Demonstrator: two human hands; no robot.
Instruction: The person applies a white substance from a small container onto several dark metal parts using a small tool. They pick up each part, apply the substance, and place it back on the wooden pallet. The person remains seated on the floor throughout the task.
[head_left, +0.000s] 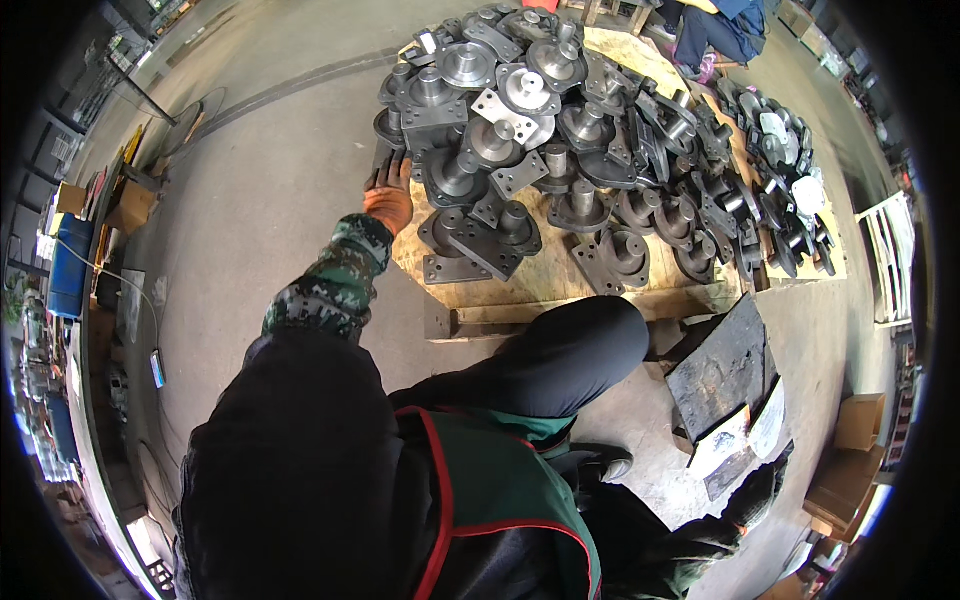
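My left hand (390, 193), in an orange glove with dark fingertips, reaches to the left edge of a large pile of machined steel flanged parts. Its fingers point away from me, beside a flange with a shaft stub (456, 176); whether they touch metal I cannot tell. Many parts have round discs, short cylinders and drilled plates, such as a steel bracket plate (480, 247) at the pile's near left. My right hand (754, 495), in a dark glove, is low at the right, near dark sheets on the floor; its fingers are hard to make out.
A wooden pallet (487, 311) carries the pile, and a second heap of flanges (780, 150) lies beyond it to the right. A dark flat sheet (720, 367) rests right of my knee. Cardboard boxes (847, 480) stand at the right. A seated person (712, 34) is at the top.
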